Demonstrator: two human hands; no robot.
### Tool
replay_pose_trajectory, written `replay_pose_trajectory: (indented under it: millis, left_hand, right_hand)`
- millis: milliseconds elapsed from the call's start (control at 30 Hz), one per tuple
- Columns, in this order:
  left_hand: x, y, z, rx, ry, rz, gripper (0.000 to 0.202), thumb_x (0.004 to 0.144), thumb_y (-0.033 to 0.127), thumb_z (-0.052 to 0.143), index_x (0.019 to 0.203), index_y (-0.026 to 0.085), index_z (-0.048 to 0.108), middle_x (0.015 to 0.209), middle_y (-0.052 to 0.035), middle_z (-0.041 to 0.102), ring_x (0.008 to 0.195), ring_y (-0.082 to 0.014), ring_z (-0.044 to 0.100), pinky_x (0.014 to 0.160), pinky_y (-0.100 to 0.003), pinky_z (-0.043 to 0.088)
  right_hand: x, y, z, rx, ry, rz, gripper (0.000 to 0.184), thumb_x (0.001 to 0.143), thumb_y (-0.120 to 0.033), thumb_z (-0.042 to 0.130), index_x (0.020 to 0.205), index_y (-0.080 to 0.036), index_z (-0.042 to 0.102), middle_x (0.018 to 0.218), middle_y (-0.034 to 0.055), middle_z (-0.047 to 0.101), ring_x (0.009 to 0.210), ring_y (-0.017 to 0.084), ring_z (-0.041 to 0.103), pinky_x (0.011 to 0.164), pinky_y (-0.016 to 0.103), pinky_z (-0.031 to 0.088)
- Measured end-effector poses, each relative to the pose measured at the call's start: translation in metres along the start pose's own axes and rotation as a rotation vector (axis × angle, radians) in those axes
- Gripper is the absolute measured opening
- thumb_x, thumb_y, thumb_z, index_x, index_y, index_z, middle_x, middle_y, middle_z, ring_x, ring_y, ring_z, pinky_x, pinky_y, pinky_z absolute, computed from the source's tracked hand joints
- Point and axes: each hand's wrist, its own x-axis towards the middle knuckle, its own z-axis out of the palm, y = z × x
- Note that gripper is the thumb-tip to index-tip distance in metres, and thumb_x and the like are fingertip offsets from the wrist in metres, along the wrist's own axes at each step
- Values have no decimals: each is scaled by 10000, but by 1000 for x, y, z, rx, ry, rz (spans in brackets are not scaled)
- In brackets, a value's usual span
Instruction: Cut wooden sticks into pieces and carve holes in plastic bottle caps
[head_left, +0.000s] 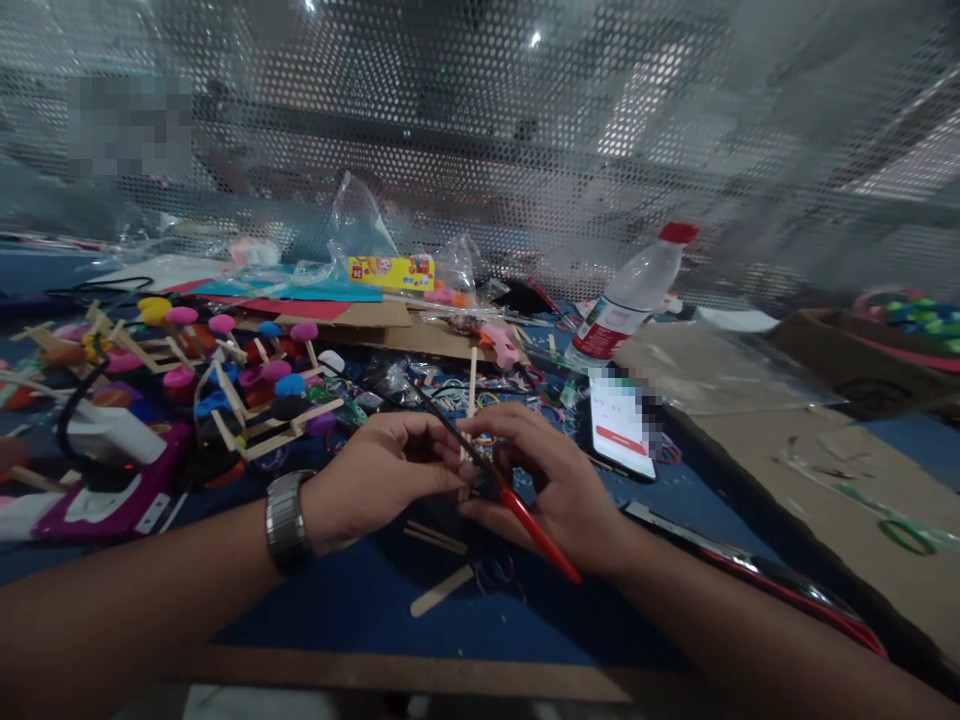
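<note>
My left hand (382,478), with a metal watch on its wrist, has its fingers closed on a small wooden stick piece that stands upright (472,385) between both hands. My right hand (551,475) meets it fingertip to fingertip. Held in the right hand is a slim tool with a red handle (538,535) and a long dark shaft that points up and left across the fingers. The exact kind of tool does not show clearly. Below the hands lie a loose craft stick (441,592), thin sticks (435,537) and dark rubber bands (495,575).
Stick models with coloured caps (289,385) crowd the left, beside a purple power strip (142,490). Beyond the hands are a pink glue gun (500,343), a water bottle (630,290) and a phone (621,430). Cardboard (847,470) covers the right.
</note>
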Motion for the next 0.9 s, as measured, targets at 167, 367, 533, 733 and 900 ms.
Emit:
replay_pose_trajectory:
  millis: [167,367,533,733,900]
  left_hand:
    - [0,-1,-2,34,3,15,192,592,145,784,733,114,659,742,-13,701,725,-121,631,722,-254,498]
    - [0,4,0,33,0,30,171,609,151,787,707,124,650,713,3,686,696,-113,623,697,-244,496]
    - [-1,8,1,10,18,30,194,630,156,812,715,131,640,633,40,638,612,-80,582,622,-205,471]
    - [0,7,-1,87,3,48,163,681,153,803,752,123,658,623,31,653,593,-73,576,591,-186,458]
    - [-1,8,0,78,-47,28,186,631,100,825,730,130,670,606,40,658,571,-72,579,578,-185,460]
  right_hand:
    - [0,2,1,20,-19,27,539,759,-284,842,1230,-249,581,1178,93,598,975,204,637,675,279,562]
    - [-2,-1,2,142,-32,117,588,755,-374,850,1248,-257,552,1179,82,587,900,191,655,651,287,556]
    - [-5,-5,4,348,38,298,491,843,-451,752,1226,-271,504,1074,54,660,714,149,637,567,275,511]
    - [2,-4,7,437,191,476,487,787,-516,770,1117,-242,539,922,10,635,547,91,524,425,217,446]
    - [3,-2,6,518,188,506,373,788,-473,777,929,-219,542,798,-44,583,473,58,511,442,216,466]
